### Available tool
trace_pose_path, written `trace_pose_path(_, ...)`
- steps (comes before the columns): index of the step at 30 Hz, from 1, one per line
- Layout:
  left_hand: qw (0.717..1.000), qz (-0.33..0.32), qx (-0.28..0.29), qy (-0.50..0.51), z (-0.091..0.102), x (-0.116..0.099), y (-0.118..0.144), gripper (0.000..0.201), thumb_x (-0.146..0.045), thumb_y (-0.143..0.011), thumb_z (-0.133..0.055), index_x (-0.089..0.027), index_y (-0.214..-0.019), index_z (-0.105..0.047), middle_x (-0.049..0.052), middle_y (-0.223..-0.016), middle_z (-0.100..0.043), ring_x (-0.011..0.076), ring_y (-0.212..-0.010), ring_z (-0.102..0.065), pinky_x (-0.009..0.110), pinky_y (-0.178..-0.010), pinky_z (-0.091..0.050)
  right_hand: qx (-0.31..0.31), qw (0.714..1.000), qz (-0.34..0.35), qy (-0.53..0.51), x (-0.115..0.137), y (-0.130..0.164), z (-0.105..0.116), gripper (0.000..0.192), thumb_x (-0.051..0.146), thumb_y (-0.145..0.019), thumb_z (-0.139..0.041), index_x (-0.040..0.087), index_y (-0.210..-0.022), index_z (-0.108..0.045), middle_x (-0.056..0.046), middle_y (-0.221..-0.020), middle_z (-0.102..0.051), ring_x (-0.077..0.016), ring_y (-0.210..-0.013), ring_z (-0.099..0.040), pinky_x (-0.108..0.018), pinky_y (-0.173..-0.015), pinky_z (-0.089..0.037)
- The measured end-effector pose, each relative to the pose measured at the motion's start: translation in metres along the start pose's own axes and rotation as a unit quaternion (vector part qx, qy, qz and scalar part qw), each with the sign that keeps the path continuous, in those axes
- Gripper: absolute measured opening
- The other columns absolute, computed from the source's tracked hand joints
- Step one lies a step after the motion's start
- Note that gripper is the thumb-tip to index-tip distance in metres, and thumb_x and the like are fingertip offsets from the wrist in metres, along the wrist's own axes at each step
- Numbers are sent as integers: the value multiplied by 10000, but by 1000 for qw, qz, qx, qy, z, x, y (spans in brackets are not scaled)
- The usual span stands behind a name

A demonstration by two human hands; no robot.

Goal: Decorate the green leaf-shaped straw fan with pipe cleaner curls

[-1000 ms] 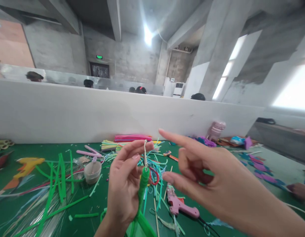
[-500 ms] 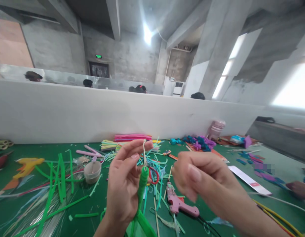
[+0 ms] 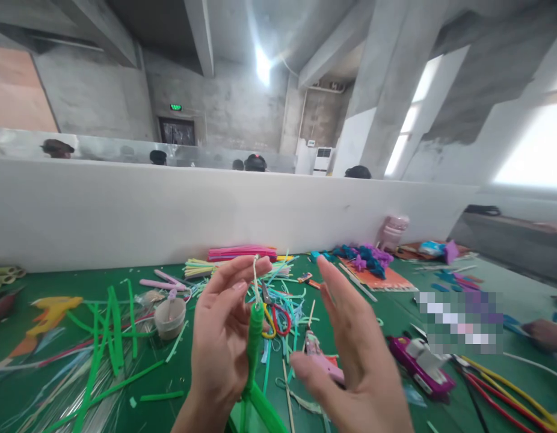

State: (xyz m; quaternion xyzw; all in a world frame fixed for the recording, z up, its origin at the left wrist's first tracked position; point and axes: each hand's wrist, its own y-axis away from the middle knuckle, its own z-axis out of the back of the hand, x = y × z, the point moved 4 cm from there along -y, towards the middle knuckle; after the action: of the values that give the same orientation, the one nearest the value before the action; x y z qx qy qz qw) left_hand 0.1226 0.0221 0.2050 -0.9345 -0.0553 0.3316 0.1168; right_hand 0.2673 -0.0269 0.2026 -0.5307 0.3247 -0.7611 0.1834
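My left hand (image 3: 215,343) is closed around a green-wrapped stem (image 3: 255,340) that stands nearly upright, with wide green strips (image 3: 266,409) spreading from its lower end. A thin whitish cord (image 3: 255,278) rises from the stem's tip to my left fingertips. To the right, apart from the stem, my right hand (image 3: 357,361) is open, thumb and fingers spread with nothing between them. Behind the stem lie scissors (image 3: 283,320) with red and yellow handles. A pink glue gun (image 3: 323,362) is partly hidden by my right hand.
Left on the green table are a yellow glue gun (image 3: 53,310), green strips (image 3: 115,331) and a small cup (image 3: 170,320). Pink pipe cleaners (image 3: 242,252) lie by the white partition (image 3: 170,210). At right are a magenta power strip (image 3: 420,370) and another person's hand (image 3: 542,334).
My right hand has opened from a closed grip and turned, uncovering the magenta power strip. My left hand keeps its hold on the green stem. The view has shifted slightly.
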Motion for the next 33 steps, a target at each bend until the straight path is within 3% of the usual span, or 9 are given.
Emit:
trace_pose_path(2,1000,-7,3,6,0,0,0,215,-157,-808,-645,-247,-978,-741,13,-1016,-759,172,-958,-714,166,-666,-579,38,997,-9,66,-1,-7,-8,953,428,-671,-826,278,-1473,-333,-105,-1402,-505,-337,-1303,-448,-494,-1000,-455)
trace_pose_path(4,1000,-13,4,4,1,0,-1,222,-153,-805,-648,-253,-979,-743,7,-1021,-759,170,-976,-712,160,-683,-579,106,989,-34,100,-2,-16,-14,757,490,-589,-864,242,-1247,-583,-80,-1047,-658,-305,-1036,-581,-429,-812,-508)
trace_pose_path(6,1000,-17,5,-5,1,0,-2,221,-153,-797,-655,-252,-971,-747,11,-1024,-760,171,-972,-715,123,-600,-555,196,976,-76,52,-3,-22,-19,353,532,-703,-776,211,-797,-665,-1,-668,-569,-179,-673,-538,-300,-580,-432)
trace_pose_path(8,1000,-21,7,-10,0,0,-2,217,-153,-792,-658,-248,-963,-751,15,-1017,-761,172,-968,-718,104,-547,-532,247,961,-111,-61,-2,-24,-24,453,533,-864,-612,191,-578,-528,37,-537,-433,-105,-517,-384,-255,-495,-317)
trace_pose_path(14,1000,-17,16,-1,-1,1,-2,214,-169,-778,-666,-247,-957,-753,9,-993,-767,175,-932,-724,164,-659,-584,98,936,-61,-334,9,-35,-21,378,407,-1006,-415,208,-718,-556,-12,-831,-568,-136,-801,-545,-288,-755,-451)
trace_pose_path(18,999,-25,18,-9,-1,1,-2,216,-163,-800,-643,-243,-970,-749,19,-998,-764,174,-946,-719,146,-600,-562,100,966,-47,-232,12,-35,-20,117,314,-951,-563,258,-938,-664,-17,-984,-612,-149,-929,-573,-291,-799,-462)
trace_pose_path(22,999,-39,23,-24,-2,1,-2,211,-169,-819,-627,-237,-979,-747,27,-992,-761,169,-955,-710,169,-678,-568,104,983,-20,-150,12,-30,-18,127,288,-863,-688,281,-991,-689,-13,-1043,-596,-159,-971,-571,-302,-809,-466)
trace_pose_path(29,998,-43,15,-44,-1,1,-2,219,-168,-815,-626,-239,-986,-743,19,-1006,-755,145,-995,-682,129,-636,-522,77,977,-33,-197,10,-31,-23,231,193,-789,-750,262,-907,-564,15,-1022,-614,-148,-1041,-582,-291,-877,-498)
trace_pose_path(33,998,-40,19,-45,-1,1,-2,214,-179,-820,-622,-238,-986,-743,24,-994,-756,157,-1012,-683,135,-629,-522,64,959,-52,-270,15,-33,-24,314,110,-778,-732,243,-797,-449,43,-889,-609,-113,-933,-634,-253,-836,-539)
